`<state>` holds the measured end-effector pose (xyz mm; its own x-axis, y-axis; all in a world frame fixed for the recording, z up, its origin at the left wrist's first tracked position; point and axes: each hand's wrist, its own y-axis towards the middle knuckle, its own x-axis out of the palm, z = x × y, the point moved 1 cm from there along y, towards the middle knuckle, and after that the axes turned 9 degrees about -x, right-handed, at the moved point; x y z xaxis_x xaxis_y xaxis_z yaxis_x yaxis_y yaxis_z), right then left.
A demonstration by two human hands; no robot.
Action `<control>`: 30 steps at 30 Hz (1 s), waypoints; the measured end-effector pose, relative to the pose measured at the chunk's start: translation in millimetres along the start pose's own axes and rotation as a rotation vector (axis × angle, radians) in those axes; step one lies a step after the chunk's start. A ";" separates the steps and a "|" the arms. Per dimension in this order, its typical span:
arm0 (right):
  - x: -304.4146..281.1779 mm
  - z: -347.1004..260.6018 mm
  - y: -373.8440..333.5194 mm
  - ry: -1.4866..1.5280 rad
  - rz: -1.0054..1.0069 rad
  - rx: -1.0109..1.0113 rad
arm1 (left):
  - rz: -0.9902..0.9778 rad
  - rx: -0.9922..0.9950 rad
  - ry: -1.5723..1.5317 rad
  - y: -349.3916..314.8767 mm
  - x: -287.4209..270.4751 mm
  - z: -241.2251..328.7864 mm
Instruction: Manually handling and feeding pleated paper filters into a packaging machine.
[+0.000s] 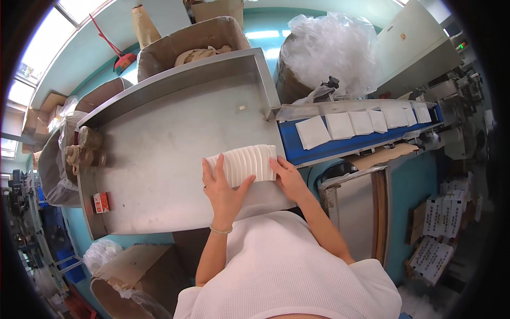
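Observation:
A row of white folded sheets (245, 164), overlapping like a fanned stack, lies on the steel tray table (170, 138) in front of me. My left hand (223, 191) spans its left part, fingers spread over the far side and thumb against the near edge. At the right end my right hand (288, 178) grips the stack, thumb at the near side; some of its fingertips are hidden. To the right, several flat white folded sheets (340, 126) lie in a line on a blue conveyor belt (294, 154), which meets the table's edge.
Raised metal walls edge the table. On its left stand a roll of tape (89, 138) and a small red-orange box (101, 202). Beyond the far wall is an open carton (194, 40). A big bag of clear plastic (329, 53) stands behind the conveyor; a cardboard box (133, 271) sits lower left.

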<state>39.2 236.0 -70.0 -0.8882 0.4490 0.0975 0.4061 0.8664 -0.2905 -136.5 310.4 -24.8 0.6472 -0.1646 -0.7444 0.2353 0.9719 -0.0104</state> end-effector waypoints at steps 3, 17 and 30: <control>-7.4 1.1 -7.8 0.590 0.131 0.300 | 0.019 -0.002 0.016 1.4 -2.0 -1.7; 1.9 -1.9 -1.1 0.324 0.043 0.129 | -0.013 0.022 0.009 -3.3 5.4 9.7; -7.8 -14.9 -1.6 -0.143 0.000 0.099 | -0.013 0.035 0.015 -2.4 8.9 6.8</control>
<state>48.7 234.4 -56.1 -0.9127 0.4069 -0.0366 0.3888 0.8376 -0.3837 -126.4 305.5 -26.9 0.6327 -0.1747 -0.7544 0.2689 0.9632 0.0025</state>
